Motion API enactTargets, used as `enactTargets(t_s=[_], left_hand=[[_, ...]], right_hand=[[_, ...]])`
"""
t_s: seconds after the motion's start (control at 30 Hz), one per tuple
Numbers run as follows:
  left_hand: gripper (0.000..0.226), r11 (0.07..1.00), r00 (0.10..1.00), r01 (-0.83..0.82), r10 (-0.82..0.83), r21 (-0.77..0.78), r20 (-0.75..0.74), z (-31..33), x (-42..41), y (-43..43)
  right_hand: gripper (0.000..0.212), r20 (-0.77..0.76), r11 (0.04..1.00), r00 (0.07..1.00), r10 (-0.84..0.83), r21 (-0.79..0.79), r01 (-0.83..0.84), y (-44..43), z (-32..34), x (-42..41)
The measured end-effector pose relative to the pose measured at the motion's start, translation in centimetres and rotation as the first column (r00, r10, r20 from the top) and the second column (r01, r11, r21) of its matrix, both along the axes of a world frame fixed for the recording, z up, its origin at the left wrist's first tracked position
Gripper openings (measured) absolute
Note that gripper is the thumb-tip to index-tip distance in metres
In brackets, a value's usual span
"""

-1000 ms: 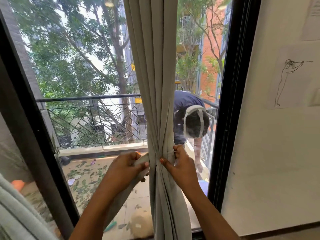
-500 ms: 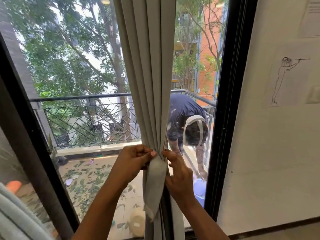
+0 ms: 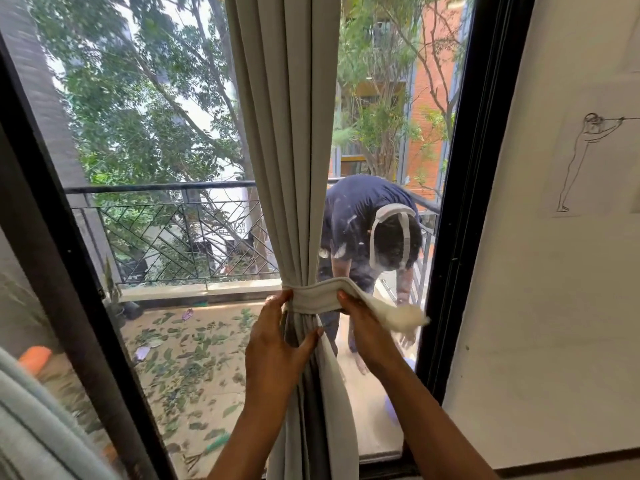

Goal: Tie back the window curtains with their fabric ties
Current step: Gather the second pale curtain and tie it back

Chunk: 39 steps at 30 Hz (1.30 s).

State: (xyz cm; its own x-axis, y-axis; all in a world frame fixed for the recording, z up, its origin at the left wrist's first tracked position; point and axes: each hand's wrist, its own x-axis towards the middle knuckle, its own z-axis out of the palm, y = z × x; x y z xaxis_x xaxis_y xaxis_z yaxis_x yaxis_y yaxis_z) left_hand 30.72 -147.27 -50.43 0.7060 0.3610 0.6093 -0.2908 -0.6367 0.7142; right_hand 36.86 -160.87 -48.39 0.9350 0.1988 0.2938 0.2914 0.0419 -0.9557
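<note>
Curtain (image 3: 287, 133) hung in front of the window glass, gathered into one bundle. Fabric tie (image 3: 313, 298) was wrapped round the bundle as a flat band and looked snug. Its free end (image 3: 403, 317) stuck out right toward the window frame (image 3: 460, 202). It was motion-blurred, so I couldn't tell how it fastens.

Left hand (image 3: 277, 348): fingers (image 3: 275, 304) and thumb cupped round the gathered curtain just under the tie, fingertips touching the band's left edge. It was holding the bundle, partly closed. Right hand (image 3: 363, 336): fingers (image 3: 348, 304) pinched the tie where it left the bundle on the right, with the band running on past the hand to the free end.

Handling, my read:
- **Curtain:** looked like soft, pleated, medium-weight cloth. One hand could manage it, but the pleats would likely spread again if released before the tie was fixed.
- **Tie:** looked doubled or padded, limp and not slippery. It probably held by friction only while under tension.
- **Fragility:** nothing looked fragile.
- **Best hold:** the bundle directly below the band, where the left hand was. Take the tie close to the wrap, not at the floppy end, so the tension goes into the loop.
- **Risk:** the band sliding down the pleats if it went slack.

Person on the balcony (image 3: 363, 216) was bent over behind the glass, not in the way.
</note>
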Motion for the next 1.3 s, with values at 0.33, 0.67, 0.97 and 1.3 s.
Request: enactTargets(t_s=[0.33, 0.67, 0.97, 1.3], left_hand=[[0.047, 0.969, 0.969, -0.245, 0.245, -0.008, -0.037, -0.2, 1.9, -2.6], [0.035, 0.974, 0.979, -0.205, 0.203, 0.096, 0.029, -0.3, 3.5, -1.6], [0.047, 0.991, 0.994, -0.106, 0.108, 0.078, -0.021, 0.4, 3.7, -1.6], [0.044, 0.958, 0.982, -0.19, 0.189, 0.215, 0.029, 0.1, 2.0, -2.7]], right_hand=[[0.016, 0.024, 0.987, 0.988, 0.151, -0.057, -0.15, -1.8, 3.0, 1.4], [0.024, 0.377, 0.978, 0.912, -0.16, -0.067, 0.2, -3.0, 0.1, 1.7], [0.03, -0.035, 0.985, 0.992, -0.124, 0.118, 0.127, -3.5, 1.8, 4.8], [0.019, 0.137, 0.916, 0.99, -0.038, -0.391, 0.089, 0.6, 3.4, 4.9]])
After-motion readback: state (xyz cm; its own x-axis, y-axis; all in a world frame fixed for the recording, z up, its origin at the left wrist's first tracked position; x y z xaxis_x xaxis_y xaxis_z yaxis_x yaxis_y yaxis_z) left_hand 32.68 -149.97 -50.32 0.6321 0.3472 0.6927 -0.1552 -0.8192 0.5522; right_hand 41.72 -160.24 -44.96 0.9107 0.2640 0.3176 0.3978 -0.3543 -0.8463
